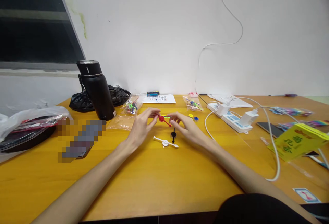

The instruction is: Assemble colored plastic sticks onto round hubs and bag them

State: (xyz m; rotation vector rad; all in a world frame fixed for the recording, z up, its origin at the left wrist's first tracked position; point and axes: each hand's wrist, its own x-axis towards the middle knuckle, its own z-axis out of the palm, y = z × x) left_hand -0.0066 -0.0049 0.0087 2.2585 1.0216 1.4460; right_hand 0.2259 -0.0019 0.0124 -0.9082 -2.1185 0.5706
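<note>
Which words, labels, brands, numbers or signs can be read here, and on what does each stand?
No text can be quoted with certainty.
Yellow box: large green characters, too blurred.
Left paper: print, too small.
Right paper: faint print, too small.
Power strip: blue labels, too small.
Bottle: small pale sticker, unreadable.
Card: red curved mark, no readable word.

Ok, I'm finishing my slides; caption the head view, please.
Left hand at a red pointer, right hand beside a black pointer, with a white pointer lying nearby on the table.
</note>
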